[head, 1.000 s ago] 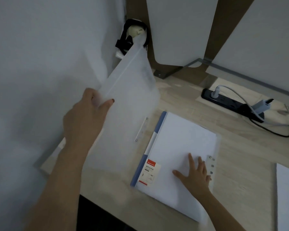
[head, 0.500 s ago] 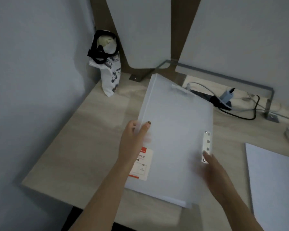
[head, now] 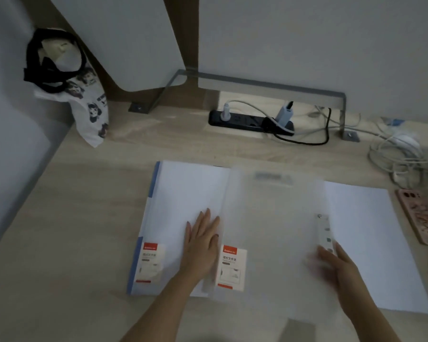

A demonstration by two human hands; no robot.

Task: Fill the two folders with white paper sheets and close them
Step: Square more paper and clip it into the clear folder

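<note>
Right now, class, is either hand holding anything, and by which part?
The left hand lies flat on the blue-spined folder, holding nothing. The right hand is at the translucent folder's right edge by its clasp; blur hides any grip.

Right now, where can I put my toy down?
The bare wood left of the blue-spined folder, below the printed cloth bag. Also the band in front of the black power strip. Right side crowded: white cables, pink phone.

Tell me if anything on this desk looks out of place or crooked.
The translucent folder lies across two other things. Its left edge overlaps the blue-spined folder, and its right side covers part of the loose paper stack. Nothing looks spilled or torn.
</note>
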